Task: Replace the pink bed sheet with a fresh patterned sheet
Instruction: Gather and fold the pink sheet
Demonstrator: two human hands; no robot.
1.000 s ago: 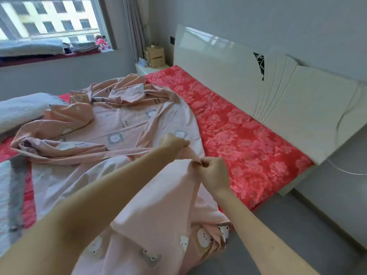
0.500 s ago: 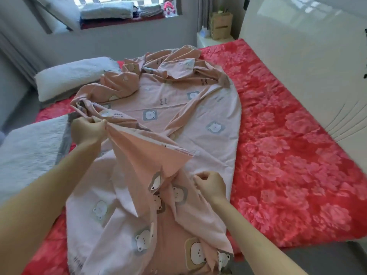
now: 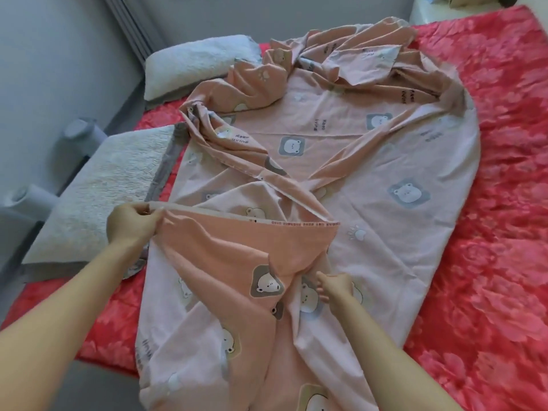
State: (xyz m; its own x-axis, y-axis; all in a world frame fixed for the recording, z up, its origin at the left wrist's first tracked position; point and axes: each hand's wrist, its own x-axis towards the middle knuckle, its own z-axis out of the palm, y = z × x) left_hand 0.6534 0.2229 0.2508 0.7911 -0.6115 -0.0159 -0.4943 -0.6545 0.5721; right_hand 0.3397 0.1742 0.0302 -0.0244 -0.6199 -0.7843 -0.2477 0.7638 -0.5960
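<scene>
A peach-pink sheet with a bear pattern (image 3: 341,137) lies crumpled and half unfolded across a red floral mattress cover (image 3: 504,203). My left hand (image 3: 130,223) pinches the sheet's hemmed edge and holds it up and out to the left, above the bed. Lower and nearer to me, my right hand (image 3: 335,287) grips a bunched fold of the same sheet. The edge runs taut from my left hand towards the middle of the bed. The far end of the sheet is heaped in folds.
Two grey-white pillows lie on the bed's left side, one near my left hand (image 3: 98,197) and one farther back (image 3: 198,63). A grey wall (image 3: 59,54) and a radiator-like object (image 3: 80,134) stand left of the bed. A pale nightstand (image 3: 430,10) is at the top right.
My view has swung left and down over the bed. My left hand has drawn the sheet's edge out to the left, away from my right hand, which has dropped lower on the fabric.
</scene>
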